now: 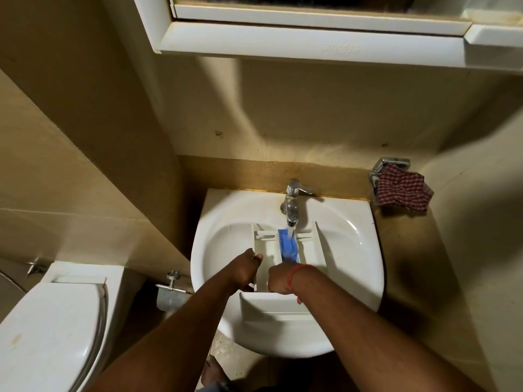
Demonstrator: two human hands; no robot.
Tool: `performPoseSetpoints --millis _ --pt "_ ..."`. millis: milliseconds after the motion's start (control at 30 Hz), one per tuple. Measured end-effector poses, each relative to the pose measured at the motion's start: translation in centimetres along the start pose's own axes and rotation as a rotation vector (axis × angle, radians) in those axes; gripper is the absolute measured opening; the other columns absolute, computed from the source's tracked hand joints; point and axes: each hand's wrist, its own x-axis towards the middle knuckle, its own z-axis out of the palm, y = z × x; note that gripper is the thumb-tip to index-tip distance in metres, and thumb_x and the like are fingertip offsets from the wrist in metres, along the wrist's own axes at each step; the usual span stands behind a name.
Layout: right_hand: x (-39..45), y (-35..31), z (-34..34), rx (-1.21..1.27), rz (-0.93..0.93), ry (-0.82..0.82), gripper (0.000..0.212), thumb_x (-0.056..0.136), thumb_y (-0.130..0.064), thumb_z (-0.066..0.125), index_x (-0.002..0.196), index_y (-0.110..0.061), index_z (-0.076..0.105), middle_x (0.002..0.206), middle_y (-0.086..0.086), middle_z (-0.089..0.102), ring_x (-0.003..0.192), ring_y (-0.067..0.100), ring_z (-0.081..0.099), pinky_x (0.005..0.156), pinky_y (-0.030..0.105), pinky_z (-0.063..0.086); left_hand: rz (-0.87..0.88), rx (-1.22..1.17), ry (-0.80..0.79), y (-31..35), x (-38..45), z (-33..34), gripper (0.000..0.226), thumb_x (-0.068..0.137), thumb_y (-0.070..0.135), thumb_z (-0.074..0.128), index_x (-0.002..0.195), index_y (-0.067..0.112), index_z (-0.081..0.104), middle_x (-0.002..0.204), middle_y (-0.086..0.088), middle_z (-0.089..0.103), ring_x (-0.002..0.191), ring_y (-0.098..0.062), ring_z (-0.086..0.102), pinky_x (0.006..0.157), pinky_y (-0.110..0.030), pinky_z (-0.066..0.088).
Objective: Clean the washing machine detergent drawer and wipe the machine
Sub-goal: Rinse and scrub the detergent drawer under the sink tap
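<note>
A white detergent drawer (308, 250) lies in the white sink (226, 239), its front panel (271, 304) toward me. A blue insert (288, 246) sits in its middle compartment. Water runs from the chrome tap (291, 202) onto the blue insert. My left hand (246, 268) grips the drawer's left wall, thumb on top. My right hand (278, 278), a red thread on its wrist, is curled down into the drawer's near compartment; its fingers are hidden, so what it holds cannot be seen.
A red checked cloth (402, 190) hangs on a chrome holder on the wall at the right. A white toilet (53, 315) stands at the left, with a metal paper holder (169, 292) between it and the sink. A white cabinet (311, 32) hangs overhead.
</note>
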Motion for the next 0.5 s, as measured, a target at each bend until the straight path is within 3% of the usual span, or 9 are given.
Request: performPoseSetpoints --millis 67,100,133,233,333,400,500 --pt "0.1 0.1 0.4 0.011 0.021 0.086 0.042 0.102 -0.007 0.036 0.142 0.004 0.042 0.145 0.025 0.042 0.135 0.046 0.038 0.104 0.046 0.039 -0.013 -0.009 0.008 0.0 0.0 0.0 0.018 0.104 0.03 0.039 0.107 0.014 0.045 0.092 -0.006 0.056 0.077 -0.021 0.06 0.045 -0.025 0.047" --pt "0.1 0.2 0.6 -0.016 0.01 0.096 0.041 0.101 -0.004 0.034 0.14 0.006 0.042 0.144 0.024 0.043 0.137 0.047 0.033 0.108 0.047 0.034 -0.017 -0.014 0.005 0.1 0.0 0.0 0.021 0.104 0.032 0.038 0.108 0.013 0.046 0.092 -0.007 0.057 0.077 -0.021 0.06 0.046 -0.026 0.047" --pt "0.2 0.2 0.8 -0.051 -0.006 0.073 0.039 0.101 -0.003 0.034 0.137 0.007 0.046 0.137 0.023 0.048 0.133 0.047 0.039 0.103 0.046 0.039 -0.018 -0.017 0.003 0.1 0.1 0.0 0.023 0.104 0.034 0.038 0.109 0.013 0.046 0.093 -0.008 0.057 0.076 -0.021 0.061 0.047 -0.026 0.048" --pt "1.3 0.9 0.7 -0.07 -0.033 0.006 0.037 0.099 -0.01 0.038 0.131 0.003 0.052 0.118 0.02 0.056 0.112 0.041 0.061 0.066 0.036 0.052 -0.017 -0.017 0.001 0.1 0.0 -0.1 0.024 0.104 0.035 0.038 0.109 0.013 0.046 0.096 -0.009 0.058 0.077 -0.02 0.061 0.049 -0.027 0.049" --pt "1.5 1.5 0.7 -0.064 -0.09 0.063 0.037 0.097 -0.013 0.041 0.131 -0.001 0.051 0.131 0.024 0.048 0.112 0.04 0.059 0.081 0.042 0.057 -0.005 -0.021 -0.01 0.1 -0.2 -0.1 0.021 0.104 0.035 0.038 0.107 0.015 0.046 0.09 -0.004 0.058 0.073 -0.016 0.061 0.049 -0.026 0.049" --pt "1.5 1.9 0.7 -0.079 -0.123 0.037 0.03 0.097 -0.015 0.04 0.116 -0.002 0.06 0.121 0.024 0.059 0.103 0.037 0.063 0.088 0.043 0.055 -0.008 -0.018 -0.019 0.0 -0.3 -0.2 0.025 0.104 0.036 0.038 0.111 0.014 0.047 0.091 -0.006 0.058 0.07 -0.016 0.059 0.052 -0.027 0.051" --pt "-0.5 2.8 -0.5 0.026 -0.203 0.111 0.027 0.101 -0.032 0.04 0.09 -0.011 0.054 0.093 0.009 0.061 0.081 0.024 0.056 0.07 0.035 0.048 -0.019 -0.022 -0.021 -0.2 -0.4 -0.7 0.027 0.103 0.037 0.039 0.113 0.014 0.05 0.093 -0.011 0.057 0.064 -0.018 0.057 0.062 -0.031 0.052"
